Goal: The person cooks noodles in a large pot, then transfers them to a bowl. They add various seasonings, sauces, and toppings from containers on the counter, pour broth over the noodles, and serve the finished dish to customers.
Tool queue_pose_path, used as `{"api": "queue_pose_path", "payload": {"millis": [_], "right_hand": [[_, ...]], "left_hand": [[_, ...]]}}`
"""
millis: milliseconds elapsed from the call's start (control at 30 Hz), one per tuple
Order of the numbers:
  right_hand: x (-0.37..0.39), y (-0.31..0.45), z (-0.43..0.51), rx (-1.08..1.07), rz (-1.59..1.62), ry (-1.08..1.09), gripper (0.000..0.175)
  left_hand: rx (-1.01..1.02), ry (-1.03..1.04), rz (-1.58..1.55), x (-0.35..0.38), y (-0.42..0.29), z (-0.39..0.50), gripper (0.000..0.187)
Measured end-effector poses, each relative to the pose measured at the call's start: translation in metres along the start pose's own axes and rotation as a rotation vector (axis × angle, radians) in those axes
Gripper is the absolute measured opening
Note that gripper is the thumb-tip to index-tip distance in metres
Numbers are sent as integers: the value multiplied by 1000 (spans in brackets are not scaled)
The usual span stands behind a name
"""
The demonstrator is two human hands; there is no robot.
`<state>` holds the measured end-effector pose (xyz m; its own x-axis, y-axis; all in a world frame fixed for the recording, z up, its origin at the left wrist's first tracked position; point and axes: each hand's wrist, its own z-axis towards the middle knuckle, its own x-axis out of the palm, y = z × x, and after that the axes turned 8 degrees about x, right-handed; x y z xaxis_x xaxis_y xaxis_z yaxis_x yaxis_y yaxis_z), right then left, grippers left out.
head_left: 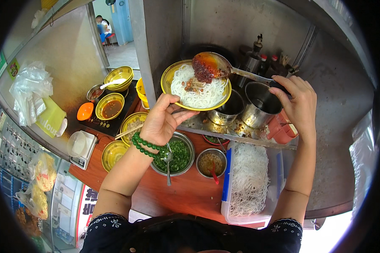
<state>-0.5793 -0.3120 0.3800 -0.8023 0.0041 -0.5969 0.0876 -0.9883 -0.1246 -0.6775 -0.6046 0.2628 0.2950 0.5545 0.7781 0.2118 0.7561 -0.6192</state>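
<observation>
My left hand (164,118) grips the near rim of a yellow bowl (165,91), thumb over the edge and fingers beneath it. White rice noodles (209,95) fill the bowl, topped with peanuts (190,84) and a brown sauce. Between the thumb and fingers of my right hand (293,91) is the dark handle end of a metal ladle (250,75). The ladle's bowl is tilted over the noodles, and dark red chili oil (204,71) with thick sediment lies at its lip. A green bead bracelet (142,145) circles my left wrist.
Metal pots (261,101) stand on a steel shelf (234,134) beneath the ladle. Chopped green onions (177,155), minced garlic (210,163) and a plastic box (226,180) of dry noodles sit on the wooden counter (183,196). Left are yellow bowls (110,151), an induction cooker (104,125) and a scale (88,151).
</observation>
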Motion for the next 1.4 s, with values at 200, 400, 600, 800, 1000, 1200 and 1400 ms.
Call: {"api": "queue_pose_path", "payload": {"millis": [200, 400, 600, 800, 1000, 1200, 1400], "right_hand": [[23, -20, -3, 280, 354, 179, 29], [39, -47, 13, 765, 800, 642, 30], [88, -67, 44, 757, 763, 732, 31], [161, -35, 71, 40, -45, 434, 30], [91, 69, 26, -90, -103, 62, 22], [124, 208, -145, -122, 335, 910, 30], [257, 257, -227, 283, 359, 1120, 42]], "left_hand": [[6, 11, 2, -1, 0, 0, 42], [20, 18, 2, -4, 4, 10, 43], [49, 32, 16, 5, 3, 9, 37], [7, 105, 28, -20, -15, -31, 41], [139, -122, 10, -94, -50, -139, 42], [49, -388, 80, -178, -65, -248, 56], [-106, -567, 58, -243, 2, -291, 47]]}}
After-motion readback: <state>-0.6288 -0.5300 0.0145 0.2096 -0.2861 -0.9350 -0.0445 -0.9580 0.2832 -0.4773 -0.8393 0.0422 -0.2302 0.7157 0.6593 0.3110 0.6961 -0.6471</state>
